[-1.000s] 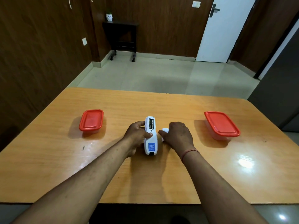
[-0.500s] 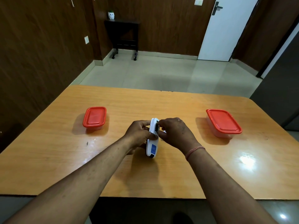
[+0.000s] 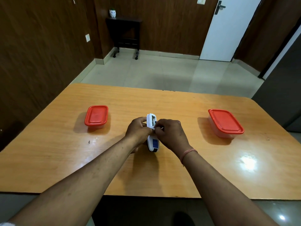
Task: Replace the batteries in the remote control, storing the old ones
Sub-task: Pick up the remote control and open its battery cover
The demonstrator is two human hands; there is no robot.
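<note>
So, mid-table between the red-lidded left box (image 3: pixel 96 115) and right box (image 3: pixel 225 121), my left hand (image 3: pixel 138 130) gripped the remote (image 3: pixel 154 144) on edge, steadying it while my right hand (image 3: pixel 171 134) pinched at a battery (image 3: pixel 153 122) in its open bay.

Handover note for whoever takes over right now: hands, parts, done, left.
Hands: left hand grips the remote, tilted on edge. The right hand has its fingertips at the open battery compartment; whether they pinch a battery is hidden.
Parts: left container and right container, red lids on, stand on the table.
Done: compartment opened.
Left: pull old batteries, store them, fit new ones, close.
</note>
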